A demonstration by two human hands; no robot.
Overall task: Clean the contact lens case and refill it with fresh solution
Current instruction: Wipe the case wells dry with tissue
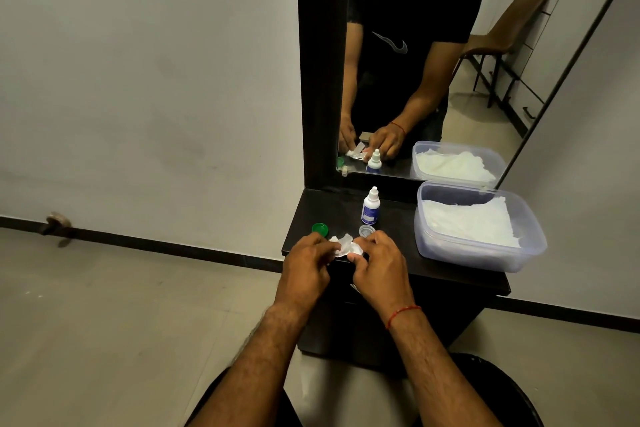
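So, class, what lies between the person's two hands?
A crumpled white tissue, gripped by the left hand and right hand, seen in the head view; anything wrapped inside is hidden.

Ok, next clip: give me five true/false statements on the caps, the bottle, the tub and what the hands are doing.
1. The green cap lies on its own on the dark table. True.
2. The solution bottle lies on its side. False: it stands upright with its white top on.
3. The left hand and the right hand both pinch the white tissue between them. True.
4. The plastic tub is empty. False: it holds white paper sheets.
5. The clear cap sits left of the green cap. False: it sits to its right, in front of the bottle.
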